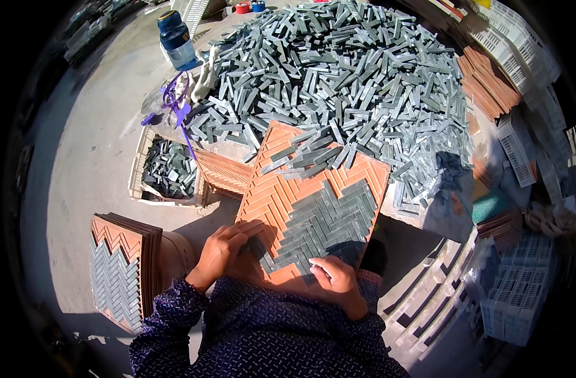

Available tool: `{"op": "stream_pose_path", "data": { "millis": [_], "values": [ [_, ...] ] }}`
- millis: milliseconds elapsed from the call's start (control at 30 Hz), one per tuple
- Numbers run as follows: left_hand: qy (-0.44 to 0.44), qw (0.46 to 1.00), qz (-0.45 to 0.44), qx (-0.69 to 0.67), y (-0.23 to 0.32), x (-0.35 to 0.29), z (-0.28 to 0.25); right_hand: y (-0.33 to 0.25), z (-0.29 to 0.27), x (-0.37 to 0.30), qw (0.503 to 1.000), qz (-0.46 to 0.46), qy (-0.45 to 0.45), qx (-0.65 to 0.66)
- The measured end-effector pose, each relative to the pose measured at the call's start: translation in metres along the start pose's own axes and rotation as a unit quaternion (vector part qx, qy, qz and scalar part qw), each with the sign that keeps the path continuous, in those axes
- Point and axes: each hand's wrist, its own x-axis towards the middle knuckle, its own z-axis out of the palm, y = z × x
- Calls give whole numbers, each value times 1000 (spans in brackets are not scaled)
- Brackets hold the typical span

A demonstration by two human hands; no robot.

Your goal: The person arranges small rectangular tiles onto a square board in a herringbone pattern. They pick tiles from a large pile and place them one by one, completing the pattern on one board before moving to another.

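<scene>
Bending both hands over an orange herringbone tray (pixel 257 203) part-filled with grey stone strips (pixel 325 223).
The tray lies between person and strip heap (pixel 338 82), loose strips across its far edge; left hand (pixel 220 252) curls by the near-left corner, right hand (pixel 338 280) half-curls over the near edge, whether pinching anything I cannot tell for either.

Orange herringbone-grooved tray (pixel 259 195), grey-green strips (pixel 338 69), dark navy sleeves (pixel 168 315) with pale flecks

I look down and forward through a head-worn fisheye — near the herringbone tray (pixel 262 195) at frame centre, farther from the stone-strip heap (pixel 338 69) at upper centre.
</scene>
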Motion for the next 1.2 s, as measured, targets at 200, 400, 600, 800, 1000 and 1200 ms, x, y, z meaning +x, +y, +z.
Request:
{"op": "stream_pose_path", "data": {
  "millis": [200, 400, 600, 800, 1000, 1200],
  "values": [
    [75, 997, 0, 28, 4, 92, 1, -6, -3, 3, 1000, -8, 5, 14],
    [38, 994, 80, 68, -10, 152, 18, -11, -11, 1, 999, -32, 34, -6],
    [60, 997, 7, 39, -7, 90, -5, -4, -13, 0, 999, -16, 31, 17],
    [58, 998, 6, 37, 2, 13, -4, 1, -3, 3, 1000, 3, 0, 15],
    [86, 996, -29, -19, -2, -2, 4, 3, -1, 2, 1000, 5, -7, -3],
    [93, 995, -40, -16, -1, -9, 4, 2, 0, 2, 1000, -2, 6, -18]
  ]
}}
